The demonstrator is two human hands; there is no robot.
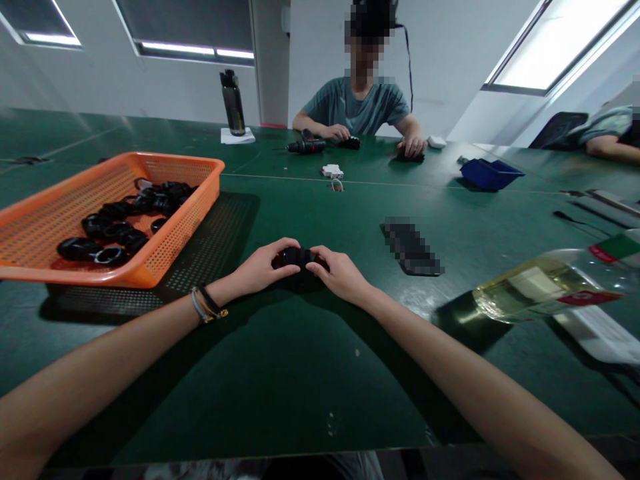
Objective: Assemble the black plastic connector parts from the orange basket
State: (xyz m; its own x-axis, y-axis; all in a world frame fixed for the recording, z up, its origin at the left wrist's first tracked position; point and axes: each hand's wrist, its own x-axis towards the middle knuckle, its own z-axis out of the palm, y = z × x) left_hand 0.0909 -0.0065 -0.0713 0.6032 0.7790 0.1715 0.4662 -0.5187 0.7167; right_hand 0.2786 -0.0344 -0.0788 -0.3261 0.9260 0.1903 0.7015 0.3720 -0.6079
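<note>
A small black cylindrical part (296, 257) with a ridged band lies sideways between my two hands, just over the green table (240, 387). My left hand (265, 268) grips its left end between thumb and fingers. On the other end, my right hand (337, 270) pinches with thumb and forefinger. The part's exact kind cannot be made out. To the left, an orange plastic basket (145, 270) holds several glossy black round parts (120, 227) that look similar.
A phone (413, 247) lies right of my hands, and a bottle of yellowish liquid (540, 287) stands further right. Across the table are a power drill (306, 143), a dark water bottle (233, 103), a blue tray (490, 173) and a co-worker (360, 103) handling dark items.
</note>
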